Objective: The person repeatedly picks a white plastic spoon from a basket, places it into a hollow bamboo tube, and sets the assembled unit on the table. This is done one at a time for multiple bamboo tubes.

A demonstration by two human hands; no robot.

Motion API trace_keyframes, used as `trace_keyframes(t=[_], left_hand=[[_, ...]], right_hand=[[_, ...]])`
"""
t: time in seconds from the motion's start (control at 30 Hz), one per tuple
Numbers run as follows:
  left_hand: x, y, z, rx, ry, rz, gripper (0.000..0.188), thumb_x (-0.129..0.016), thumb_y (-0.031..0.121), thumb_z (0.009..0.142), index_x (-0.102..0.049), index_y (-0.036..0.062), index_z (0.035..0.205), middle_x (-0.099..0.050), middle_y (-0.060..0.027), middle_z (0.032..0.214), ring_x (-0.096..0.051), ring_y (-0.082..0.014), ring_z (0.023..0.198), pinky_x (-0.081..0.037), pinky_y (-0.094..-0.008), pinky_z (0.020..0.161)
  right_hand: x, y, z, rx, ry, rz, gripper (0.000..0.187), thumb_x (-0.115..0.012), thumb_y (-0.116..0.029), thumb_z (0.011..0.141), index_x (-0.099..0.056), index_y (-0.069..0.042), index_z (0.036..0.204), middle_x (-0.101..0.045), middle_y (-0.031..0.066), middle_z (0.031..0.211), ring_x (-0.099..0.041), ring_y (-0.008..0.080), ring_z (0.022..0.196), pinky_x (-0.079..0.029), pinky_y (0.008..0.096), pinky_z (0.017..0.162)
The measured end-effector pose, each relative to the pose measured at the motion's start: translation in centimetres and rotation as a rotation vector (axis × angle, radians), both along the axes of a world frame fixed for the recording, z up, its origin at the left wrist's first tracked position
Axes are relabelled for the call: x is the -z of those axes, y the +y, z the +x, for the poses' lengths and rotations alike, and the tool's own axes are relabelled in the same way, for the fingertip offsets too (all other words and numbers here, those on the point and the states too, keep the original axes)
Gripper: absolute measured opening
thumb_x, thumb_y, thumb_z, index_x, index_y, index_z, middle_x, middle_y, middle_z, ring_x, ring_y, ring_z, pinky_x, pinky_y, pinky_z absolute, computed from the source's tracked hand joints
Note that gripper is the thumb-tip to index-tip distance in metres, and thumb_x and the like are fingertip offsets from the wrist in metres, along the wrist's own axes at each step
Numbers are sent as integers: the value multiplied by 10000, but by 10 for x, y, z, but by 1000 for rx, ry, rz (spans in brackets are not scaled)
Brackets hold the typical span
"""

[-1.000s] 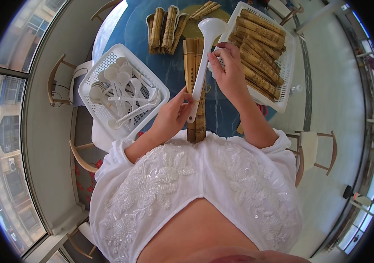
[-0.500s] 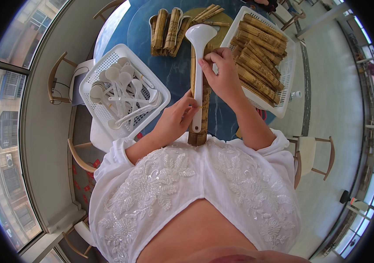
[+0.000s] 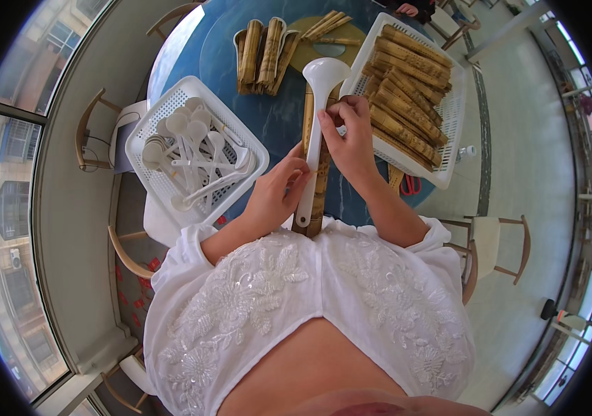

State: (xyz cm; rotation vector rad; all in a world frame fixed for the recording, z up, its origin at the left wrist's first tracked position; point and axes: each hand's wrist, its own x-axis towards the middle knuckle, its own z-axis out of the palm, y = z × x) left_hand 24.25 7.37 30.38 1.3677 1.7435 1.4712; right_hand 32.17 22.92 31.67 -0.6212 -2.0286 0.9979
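Observation:
A white ladle (image 3: 315, 139) is held lengthwise in front of me, its bowl away from me and its handle end near my shirt. Under it lies a long brown patterned strip (image 3: 320, 197), which looks like a folded wrapper. My left hand (image 3: 275, 188) is closed with its fingertips at the lower handle and the strip's edge. My right hand (image 3: 353, 142) pinches the upper handle below the bowl, thumb on top. Some of its fingers are curled out of sight. Whether either hand also grips the strip is hidden.
On the left, a white perforated basket (image 3: 258, 163) holds white ladles and spoons. A white basket (image 3: 454, 135) at right holds brown patterned bundles. More bundles (image 3: 261, 59) lie on the blue table (image 3: 223, 104). Red-handled scissors (image 3: 412, 185) and another person's hand (image 3: 407, 10) are at right.
The ladle has come nearer to me and tilted slightly, its handle end shifting left and its bowl right. Both hands keep their hold; my right hand is a little lower.

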Motion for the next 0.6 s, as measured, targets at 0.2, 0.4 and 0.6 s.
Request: trace_keyframes(t=[0.2,0.4,0.6], left_hand=[[3,-1,0,-6,28,15,100,-573,-5,891,-512,-6,969,-507,-245,1302,-668,-215,837,-555,-306,730],[4,1,-2,18,20,55,95,-569,-27,888,-521,-15,969,-523,-249,1276,-655,-180,899,-552,-304,773],[16,7,0,16,-148,75,250,-609,3,878,-487,18,1095,-465,-207,1335,-634,-200,965,-540,-292,750]], right_hand=[[23,-2,-5,79,165,-82,418,-593,-201,922,-381,8,1215,-494,118,1041,-576,164,805,-494,256,712],[13,-7,-4,-182,251,-945,533,-560,-323,942,-361,-18,1331,-563,88,1075,-584,136,899,-489,265,750],[6,-9,-3,-175,290,-960,526,-591,-306,929,-387,-23,1322,-539,63,1069,-538,99,930,-462,255,791]])
